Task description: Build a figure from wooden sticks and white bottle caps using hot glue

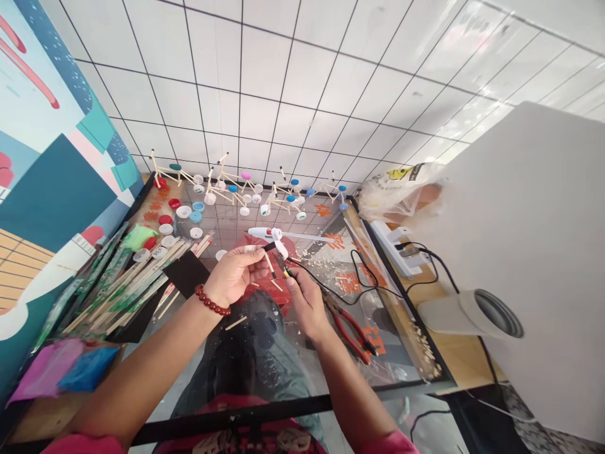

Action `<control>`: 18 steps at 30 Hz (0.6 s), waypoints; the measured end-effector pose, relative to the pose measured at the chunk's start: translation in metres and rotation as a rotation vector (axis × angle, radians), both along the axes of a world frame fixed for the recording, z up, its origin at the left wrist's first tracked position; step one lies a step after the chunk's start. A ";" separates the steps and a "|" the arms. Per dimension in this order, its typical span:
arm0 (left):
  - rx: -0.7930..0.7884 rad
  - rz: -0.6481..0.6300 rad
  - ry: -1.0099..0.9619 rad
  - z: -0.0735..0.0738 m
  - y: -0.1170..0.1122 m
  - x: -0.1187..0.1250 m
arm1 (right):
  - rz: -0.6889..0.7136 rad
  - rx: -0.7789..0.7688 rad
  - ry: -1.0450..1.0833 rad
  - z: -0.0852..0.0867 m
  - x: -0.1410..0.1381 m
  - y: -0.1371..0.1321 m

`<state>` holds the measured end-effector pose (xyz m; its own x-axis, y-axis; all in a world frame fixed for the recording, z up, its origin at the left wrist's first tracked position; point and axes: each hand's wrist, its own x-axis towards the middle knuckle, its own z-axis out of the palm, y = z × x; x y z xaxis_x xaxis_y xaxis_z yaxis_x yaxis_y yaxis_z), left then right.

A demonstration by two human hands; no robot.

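My left hand point(239, 272), with a beaded bracelet at the wrist, pinches a short wooden stick point(268, 261) with a dark band near its lower end. A small black strip point(269, 246) also shows at those fingertips. My right hand point(306, 302) is closed around a small pointed tool point(285, 267) with a black and yellow handle, its tip close to the stick. Whether the tool touches the stick I cannot tell. Just beyond both hands lies a white glue gun point(271, 234). Short cut sticks point(236, 323) lie on the glass tabletop below.
Stick figures on bottle caps point(231, 189) line the back edge. Wooden sticks point(137, 290), a black sheet point(186, 275) and loose caps point(183, 212) lie left. On the right are red-handled pliers point(350, 334), a black cord point(363, 277) and a power strip point(397, 249).
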<state>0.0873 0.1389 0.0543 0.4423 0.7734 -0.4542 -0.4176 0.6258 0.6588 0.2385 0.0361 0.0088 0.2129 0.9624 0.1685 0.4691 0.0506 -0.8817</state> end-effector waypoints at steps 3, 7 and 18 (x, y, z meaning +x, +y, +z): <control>0.093 0.058 0.038 -0.001 -0.002 0.001 | 0.008 -0.007 0.005 0.002 0.003 -0.001; 0.226 0.087 0.097 -0.007 -0.008 0.006 | 0.019 -0.009 -0.027 0.003 0.002 -0.001; 0.083 -0.025 0.060 -0.003 -0.008 0.004 | 0.057 -0.050 -0.042 0.002 0.007 0.000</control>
<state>0.0916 0.1306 0.0516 0.4358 0.7987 -0.4148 -0.3613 0.5774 0.7322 0.2458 0.0365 0.0103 0.1517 0.9802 0.1271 0.5030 0.0341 -0.8636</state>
